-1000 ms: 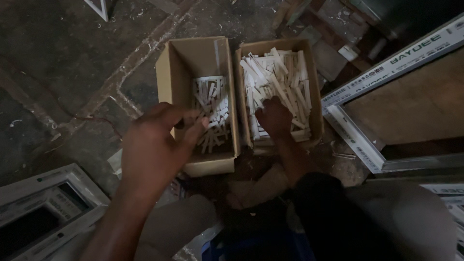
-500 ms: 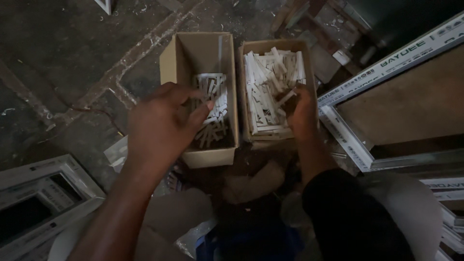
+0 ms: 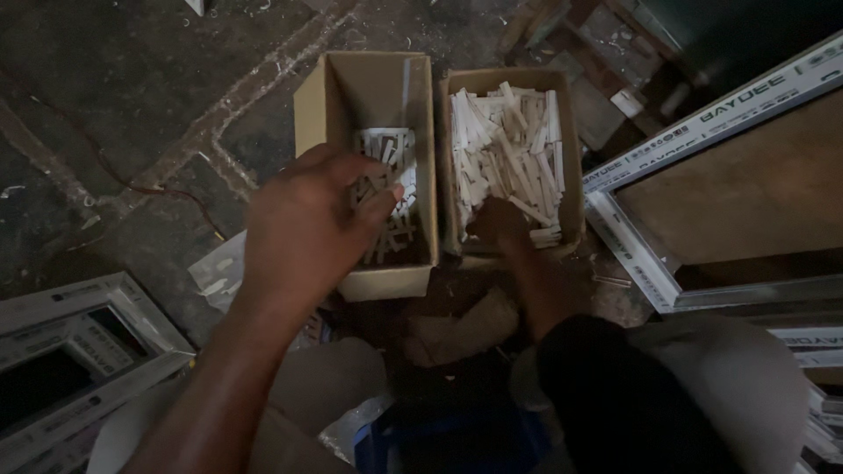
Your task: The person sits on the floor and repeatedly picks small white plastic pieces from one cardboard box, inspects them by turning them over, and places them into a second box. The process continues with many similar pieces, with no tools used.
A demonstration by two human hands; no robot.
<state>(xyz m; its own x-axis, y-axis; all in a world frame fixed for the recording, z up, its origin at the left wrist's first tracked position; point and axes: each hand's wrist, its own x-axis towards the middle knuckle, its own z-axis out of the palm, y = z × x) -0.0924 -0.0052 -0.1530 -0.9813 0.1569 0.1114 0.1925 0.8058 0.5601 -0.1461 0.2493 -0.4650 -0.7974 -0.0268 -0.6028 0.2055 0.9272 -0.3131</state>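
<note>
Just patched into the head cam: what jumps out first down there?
Two open cardboard boxes side by side on the dark floor: the right box heaped with white strips, the left box only part full. The left hand hovers over the left box; the right hand digs into the heap. White window frames lie around.

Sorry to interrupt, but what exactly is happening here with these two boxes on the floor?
A person works over two open cardboard boxes on a dark floor. The left hand hovers over the left box, which holds a smaller heap of short white pieces, fingers curled as if pinching some. The right hand reaches into the right box, which is piled nearly full of similar white strips. White window frames lie at both sides.
</note>
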